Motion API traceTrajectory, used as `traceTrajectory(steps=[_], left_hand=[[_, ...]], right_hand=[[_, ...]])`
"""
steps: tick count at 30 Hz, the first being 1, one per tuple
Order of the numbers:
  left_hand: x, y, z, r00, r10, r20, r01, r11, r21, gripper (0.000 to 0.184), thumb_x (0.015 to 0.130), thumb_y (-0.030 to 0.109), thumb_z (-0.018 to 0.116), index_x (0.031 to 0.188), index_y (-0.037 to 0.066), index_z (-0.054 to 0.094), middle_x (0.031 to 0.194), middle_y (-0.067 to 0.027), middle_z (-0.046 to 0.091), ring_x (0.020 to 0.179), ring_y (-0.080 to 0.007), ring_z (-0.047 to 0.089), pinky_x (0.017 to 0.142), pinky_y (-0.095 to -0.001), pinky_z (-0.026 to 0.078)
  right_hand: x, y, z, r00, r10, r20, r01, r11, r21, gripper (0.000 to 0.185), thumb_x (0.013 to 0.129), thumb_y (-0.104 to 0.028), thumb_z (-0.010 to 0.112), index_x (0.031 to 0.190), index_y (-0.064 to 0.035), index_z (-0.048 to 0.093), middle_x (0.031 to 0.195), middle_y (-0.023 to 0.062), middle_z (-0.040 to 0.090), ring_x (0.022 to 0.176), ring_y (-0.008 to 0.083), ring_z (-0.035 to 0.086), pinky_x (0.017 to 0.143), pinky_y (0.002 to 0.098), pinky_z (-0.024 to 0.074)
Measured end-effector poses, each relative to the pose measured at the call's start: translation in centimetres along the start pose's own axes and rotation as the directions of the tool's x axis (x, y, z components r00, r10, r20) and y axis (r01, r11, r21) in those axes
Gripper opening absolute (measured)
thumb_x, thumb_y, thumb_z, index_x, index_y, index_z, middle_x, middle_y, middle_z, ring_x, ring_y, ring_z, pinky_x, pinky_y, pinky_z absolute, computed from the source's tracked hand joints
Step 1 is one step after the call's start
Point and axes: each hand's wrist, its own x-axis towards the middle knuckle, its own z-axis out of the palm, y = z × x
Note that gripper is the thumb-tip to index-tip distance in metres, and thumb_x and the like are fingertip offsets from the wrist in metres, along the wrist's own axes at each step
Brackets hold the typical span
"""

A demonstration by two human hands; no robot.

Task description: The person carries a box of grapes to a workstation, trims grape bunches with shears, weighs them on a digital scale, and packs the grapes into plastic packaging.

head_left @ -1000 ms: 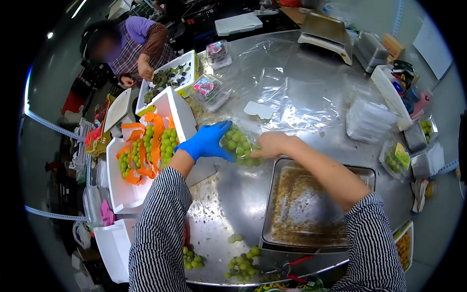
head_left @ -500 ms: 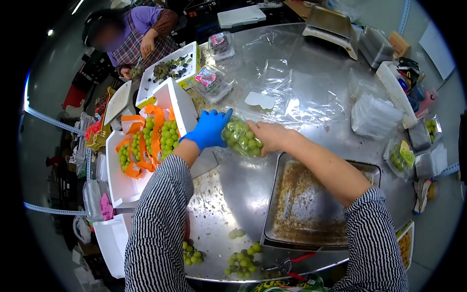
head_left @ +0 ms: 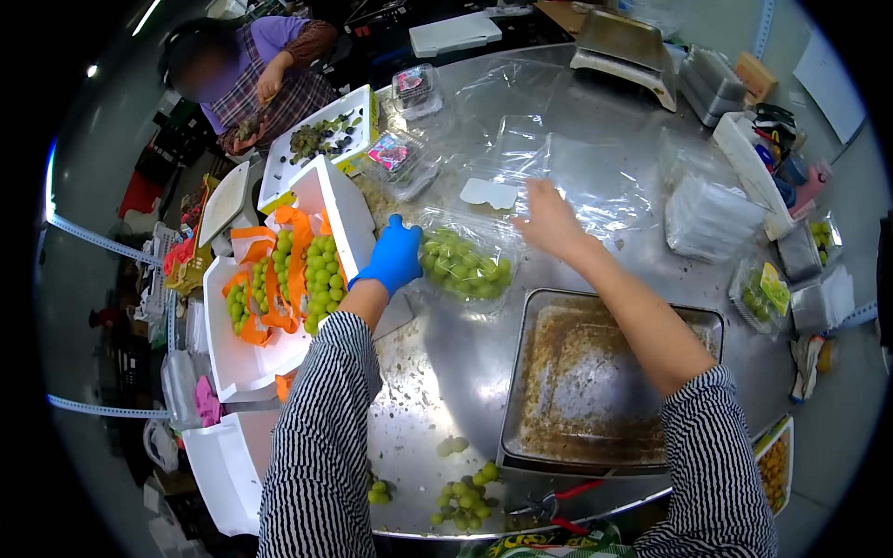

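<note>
A clear plastic clamshell of green grapes (head_left: 465, 266) lies flat on the metal table in front of me. My left hand (head_left: 394, 256), in a blue glove, is closed at the clamshell's left end, gripping its edge. Bare and with fingers apart, my right hand (head_left: 551, 221) is just beyond the clamshell's right end. It is nearest to a white card (head_left: 488, 193) and the clear plastic film (head_left: 600, 177). Left of my gloved hand, a white foam box (head_left: 346, 209) holds green grape bunches (head_left: 323, 274) with orange paper.
A stained metal tray (head_left: 614, 379) sits at front right. Loose grapes (head_left: 465, 498) and red-handled pruning shears (head_left: 555, 504) lie near the front edge. Stacked clear containers (head_left: 712, 219) and a scale (head_left: 625, 56) stand farther back. Another person (head_left: 270, 84) works at far left.
The grape clamshell has gone from tilted between both hands to flat on the table. My right hand has let go of it and moved right and away from me. My left hand stays beside it.
</note>
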Motion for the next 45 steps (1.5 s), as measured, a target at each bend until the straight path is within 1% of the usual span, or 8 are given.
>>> traceTrajectory(steps=[4, 7, 14, 20, 30, 34, 43, 45], left_hand=[[0.3, -0.7, 1.4, 0.997, -0.068, 0.03, 0.071, 0.991, -0.117, 0.058, 0.058, 0.022, 0.081, 0.107, 0.003, 0.055, 0.104, -0.0234, 0.058, 0.096, -0.0409, 0.058, 0.082, -0.0453, 0.049], [-0.2, 0.5, 0.8, 0.984, -0.158, 0.081, 0.167, 0.978, -0.127, 0.058, 0.058, 0.024, 0.081, 0.106, 0.003, 0.056, 0.101, -0.0229, 0.062, 0.096, -0.0396, 0.059, 0.083, -0.0445, 0.05], [-0.1, 1.4, 1.5, 0.938, -0.335, 0.094, 0.348, 0.912, -0.217, 0.058, 0.06, 0.02, 0.079, 0.111, 0.002, 0.057, 0.102, -0.0238, 0.063, 0.098, -0.0388, 0.06, 0.084, -0.0429, 0.05], [-1.6, 1.7, 2.1, 0.961, -0.273, -0.052, 0.248, 0.928, -0.278, 0.05, 0.068, 0.016, 0.07, 0.114, 0.002, 0.057, 0.103, -0.026, 0.061, 0.098, -0.0393, 0.06, 0.083, -0.0433, 0.05], [-3.3, 3.0, 1.5, 0.947, -0.323, 0.006, 0.312, 0.911, -0.268, 0.053, 0.073, 0.019, 0.068, 0.122, 0.006, 0.053, 0.113, -0.0243, 0.055, 0.102, -0.0404, 0.057, 0.086, -0.0438, 0.048], [-2.2, 2.0, 1.7, 0.944, -0.331, 0.018, 0.323, 0.908, -0.266, 0.051, 0.07, 0.019, 0.069, 0.118, 0.005, 0.057, 0.109, -0.0234, 0.06, 0.1, -0.0381, 0.06, 0.086, -0.0416, 0.049], [1.1, 1.5, 1.8, 0.896, -0.433, -0.098, 0.328, 0.795, -0.51, 0.057, 0.062, 0.02, 0.076, 0.114, 0.002, 0.06, 0.103, -0.0222, 0.065, 0.095, -0.0344, 0.063, 0.082, -0.0389, 0.051], [0.4, 1.3, 3.6, 0.875, -0.483, -0.037, 0.259, 0.531, -0.807, 0.048, 0.067, 0.01, 0.075, 0.112, 0.003, 0.06, 0.103, -0.014, 0.066, 0.093, -0.0247, 0.063, 0.082, -0.0328, 0.05]], right_hand=[[2.5, 2.0, 0.8, 0.722, 0.59, 0.362, -0.667, 0.454, 0.591, 0.06, 0.074, -0.029, 0.073, 0.114, 0.0091, 0.05, 0.107, 0.0193, 0.057, 0.09, 0.0306, 0.06, 0.08, 0.0412, 0.0516], [4.3, 2.3, 1.5, 0.732, 0.548, 0.405, -0.626, 0.307, 0.717, 0.062, 0.072, -0.027, 0.073, 0.118, 0.0086, 0.05, 0.102, 0.0153, 0.058, 0.089, 0.027, 0.06, 0.077, 0.0399, 0.0504], [4.0, 2.8, -0.1, 0.94, 0.241, 0.241, -0.341, 0.659, 0.671, 0.054, 0.072, -0.023, 0.074, 0.118, 0.0007, 0.057, 0.098, 0.0121, 0.063, 0.091, 0.0194, 0.06, 0.075, 0.0339, 0.0479], [3.7, 2.9, 0.9, 0.841, 0.51, 0.181, -0.473, 0.53, 0.703, 0.035, 0.073, -0.021, 0.071, 0.098, 0.002, 0.063, 0.085, 0.0094, 0.064, 0.082, 0.0164, 0.06, 0.071, 0.0313, 0.0482], [2.1, 3.3, -0.1, 0.968, 0.246, 0.039, -0.206, 0.704, 0.679, 0.022, 0.075, -0.015, 0.063, 0.094, -0.0028, 0.062, 0.082, 0.0058, 0.063, 0.067, 0.0146, 0.057, 0.061, 0.0284, 0.047], [2.8, 0.5, -1.5, 0.992, 0.091, 0.084, -0.116, 0.458, 0.881, 0.033, 0.078, -0.009, 0.058, 0.11, -0.0018, 0.058, 0.1, 0.0086, 0.061, 0.083, 0.0149, 0.057, 0.073, 0.0285, 0.047], [2.3, 0.3, -1.7, 0.858, -0.505, -0.099, 0.509, 0.807, 0.298, 0.053, 0.072, -0.004, 0.061, 0.124, -0.0155, 0.056, 0.125, 0.0092, 0.055, 0.116, 0.0271, 0.05, 0.096, 0.0382, 0.0401], [0.4, 1.1, -1.4, 0.847, -0.531, 0.026, 0.511, 0.827, 0.236, 0.046, 0.077, -0.01, 0.064, 0.121, -0.0208, 0.057, 0.135, 0.0125, 0.042, 0.121, 0.0332, 0.044, 0.103, 0.0398, 0.0351]])
